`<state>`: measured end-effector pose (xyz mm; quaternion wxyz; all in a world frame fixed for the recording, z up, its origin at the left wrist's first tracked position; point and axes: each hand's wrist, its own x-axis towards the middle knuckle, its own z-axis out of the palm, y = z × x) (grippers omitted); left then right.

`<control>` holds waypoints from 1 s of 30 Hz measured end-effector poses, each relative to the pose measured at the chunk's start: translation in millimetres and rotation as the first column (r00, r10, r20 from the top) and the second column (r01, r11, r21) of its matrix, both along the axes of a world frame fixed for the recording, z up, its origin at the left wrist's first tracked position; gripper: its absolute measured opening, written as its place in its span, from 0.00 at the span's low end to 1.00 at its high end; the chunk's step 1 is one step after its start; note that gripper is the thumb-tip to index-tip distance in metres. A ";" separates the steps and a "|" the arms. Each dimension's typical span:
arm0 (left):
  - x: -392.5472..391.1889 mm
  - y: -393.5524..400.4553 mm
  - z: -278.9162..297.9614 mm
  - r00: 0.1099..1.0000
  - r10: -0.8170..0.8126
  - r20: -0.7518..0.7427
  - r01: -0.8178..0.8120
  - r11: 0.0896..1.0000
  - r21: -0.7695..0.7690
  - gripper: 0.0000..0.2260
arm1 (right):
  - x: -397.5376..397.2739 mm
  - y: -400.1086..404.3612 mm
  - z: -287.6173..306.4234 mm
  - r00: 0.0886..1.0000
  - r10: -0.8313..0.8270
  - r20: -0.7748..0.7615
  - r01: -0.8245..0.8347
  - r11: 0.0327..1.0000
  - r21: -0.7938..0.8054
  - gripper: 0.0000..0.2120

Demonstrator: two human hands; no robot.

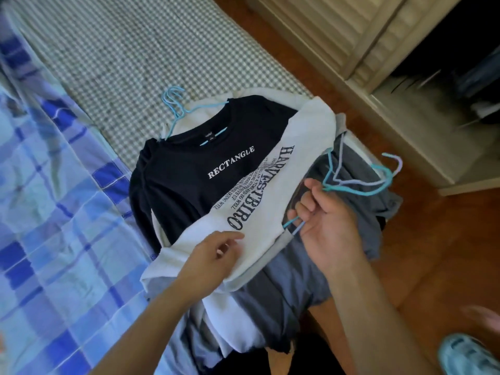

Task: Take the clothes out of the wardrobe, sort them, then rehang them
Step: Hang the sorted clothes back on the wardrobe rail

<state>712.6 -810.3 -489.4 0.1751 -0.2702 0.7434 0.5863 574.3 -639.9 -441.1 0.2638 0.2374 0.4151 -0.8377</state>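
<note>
Head view: "RECTANGLE" black shirt (white print).

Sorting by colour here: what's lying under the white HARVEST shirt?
The white shirt lies diagonally over the black RECTANGLE shirt and grey garments beside the right hand gripping hangers. Anything deeper in the pile is covered.

The checked mattress beyond the clothes pile lies bare. Hanger hooks project from the pile's far edge. The wardrobe frame bounds the wooden floor strip on the right.
</note>
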 end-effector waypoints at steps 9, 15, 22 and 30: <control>-57.4 87.6 197.3 0.914 -0.217 -0.342 0.242 0.970 0.031 0.12 | 2.1 126.0 201.1 0.925 -0.025 -0.380 0.102 0.978 0.184 0.08; -92.0 208.2 322.9 0.735 -0.280 -0.618 0.380 0.924 0.033 0.10 | 4.5 230.5 306.5 0.797 -0.053 -0.601 0.204 0.961 0.185 0.06; -128.7 414.2 442.7 0.569 -0.341 -0.748 0.564 0.824 0.053 0.08 | -18.8 398.4 402.9 0.722 0.076 -0.688 0.209 0.924 0.321 0.20; -160.9 520.5 522.2 0.591 -0.266 -0.762 0.670 0.688 0.279 0.12 | -37.0 484.6 504.5 0.566 0.293 -0.771 0.257 0.825 0.502 0.03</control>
